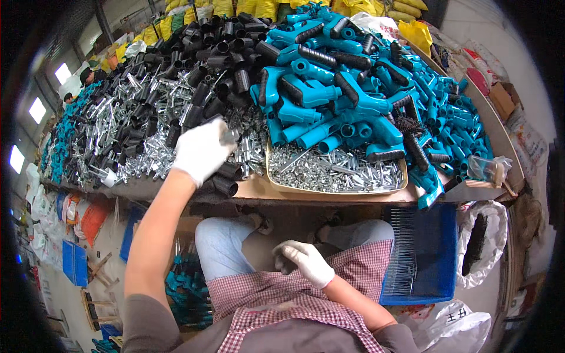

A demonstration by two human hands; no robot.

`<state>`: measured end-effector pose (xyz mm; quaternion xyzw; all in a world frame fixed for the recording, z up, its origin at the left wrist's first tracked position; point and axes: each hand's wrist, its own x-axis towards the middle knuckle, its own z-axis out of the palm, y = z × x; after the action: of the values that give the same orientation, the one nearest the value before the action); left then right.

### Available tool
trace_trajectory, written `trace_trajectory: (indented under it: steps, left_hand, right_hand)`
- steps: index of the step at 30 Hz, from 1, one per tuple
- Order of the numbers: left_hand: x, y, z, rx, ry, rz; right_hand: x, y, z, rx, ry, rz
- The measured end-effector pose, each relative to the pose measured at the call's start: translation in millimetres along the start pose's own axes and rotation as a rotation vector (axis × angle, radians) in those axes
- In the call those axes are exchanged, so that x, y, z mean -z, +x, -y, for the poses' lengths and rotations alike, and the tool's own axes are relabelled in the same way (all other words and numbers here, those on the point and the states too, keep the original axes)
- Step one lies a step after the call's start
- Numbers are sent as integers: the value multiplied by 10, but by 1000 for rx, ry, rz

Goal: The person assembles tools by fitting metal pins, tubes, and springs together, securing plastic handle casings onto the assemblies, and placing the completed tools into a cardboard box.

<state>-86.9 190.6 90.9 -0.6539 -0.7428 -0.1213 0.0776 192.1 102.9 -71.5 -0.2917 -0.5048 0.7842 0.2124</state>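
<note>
My left hand [203,151], in a white work glove with grey fingertips, reaches onto the heaped bench. Its fingers are drawn together at the edge of a pile of small silvery metal parts [250,144], beside short black plastic tubes [225,183]. Whatever they pinch is hidden. Over my lap is my right hand [307,263], gloved the same way, with curled fingers; I cannot make out anything in them. Right of the left hand, a shallow tray [338,190] holds small metal pins and fittings. Teal pistol-shaped plastic housings [306,91] with black grips pile up behind it.
Black tubes and metal rods [135,100] cover the bench's left side. A blue crate [435,259] with thin metal rods stands by my right knee, next to a white sack [482,241]. Teal parts [188,288] lie below on the left. Yellow sacks [265,8] line the back.
</note>
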Motion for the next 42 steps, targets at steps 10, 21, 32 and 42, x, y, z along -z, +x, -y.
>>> trace_trajectory:
  steps: [10,21,32,42]
  left_hand:
    - [-183,553,73,118,134,57]
    - [-57,786,566,27,-257,-215]
    - [38,915,696,338,-1134,-39]
    - [-13,780,784,334,-1154,-105]
  right_hand:
    - [-92,276,140,242,-171,23]
    - [-449,1364,613,283,510,303]
    - [-305,1681,446,342,647,452]
    - [-295,1679,445,352,646,466]
